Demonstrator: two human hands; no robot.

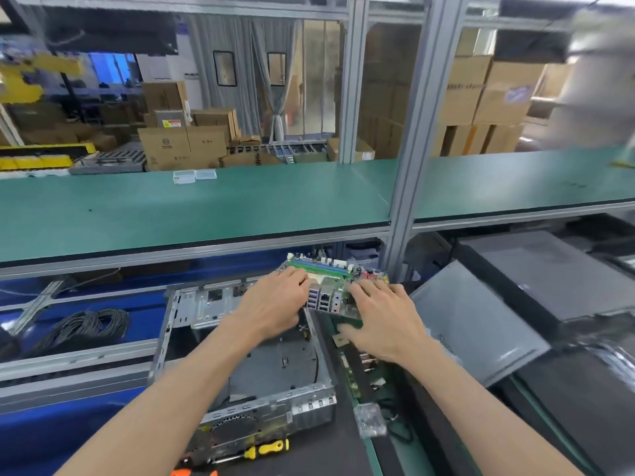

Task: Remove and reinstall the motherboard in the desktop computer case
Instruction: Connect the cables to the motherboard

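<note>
both hands were on it: the left hand (275, 304) gripped the green motherboard with silver rear ports (335, 290) at its left edge, the right hand (381, 317) clamped its right side, holding it tilted above the far right corner of the open grey metal computer case (240, 355). a yellow-handled screwdriver (264, 449) lay just beside the case.

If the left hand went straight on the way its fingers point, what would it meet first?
The left hand already touches the green motherboard; beyond that, probably the grey aluminium frame post, though depth is unclear.

Factory assembly line: green-matted workbench (206, 207), aluminium framing (409, 166), stacked cartons (185, 142).
</note>
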